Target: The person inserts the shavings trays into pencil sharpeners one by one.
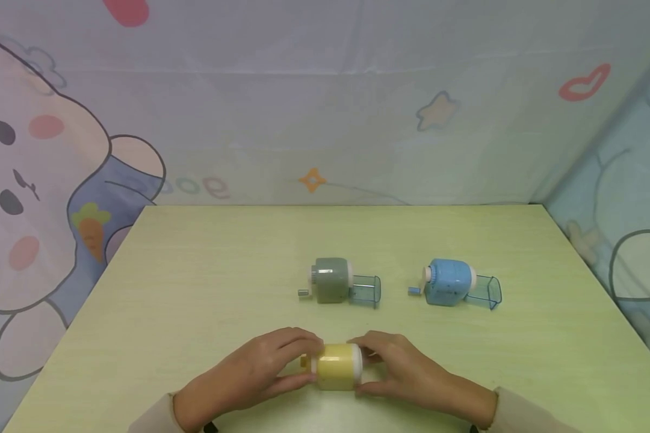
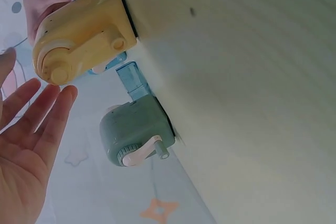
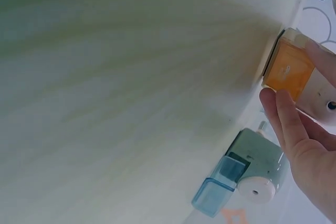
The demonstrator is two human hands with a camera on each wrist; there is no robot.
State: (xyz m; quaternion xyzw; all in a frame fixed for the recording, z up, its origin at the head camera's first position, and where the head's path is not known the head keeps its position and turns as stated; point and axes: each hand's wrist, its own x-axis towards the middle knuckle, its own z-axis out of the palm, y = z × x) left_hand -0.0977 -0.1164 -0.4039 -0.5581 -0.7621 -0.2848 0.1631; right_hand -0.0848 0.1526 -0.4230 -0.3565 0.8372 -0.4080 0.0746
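Observation:
A yellow hand-crank pencil sharpener (image 1: 336, 368) stands near the front of the table, between the two hands. My right hand (image 1: 408, 368) holds its white end, with the thumb on one side and the fingers on the other. In the right wrist view, the sharpener's orange drawer (image 3: 287, 69) sits pushed in, beside that hand's fingertips (image 3: 283, 98). At the crank end, my left hand (image 1: 262, 368) has its fingers spread and relaxed. The left wrist view shows those fingertips (image 2: 68, 94) close by the yellow crank (image 2: 86, 51).
Behind stands a green pencil sharpener (image 1: 331, 281) with its clear bluish drawer (image 1: 365, 290) pulled out to the right. Farther right is a blue pencil sharpener (image 1: 448, 282), its drawer (image 1: 484, 291) also out. A printed cloth (image 1: 325, 108) hangs behind the table (image 1: 195, 258).

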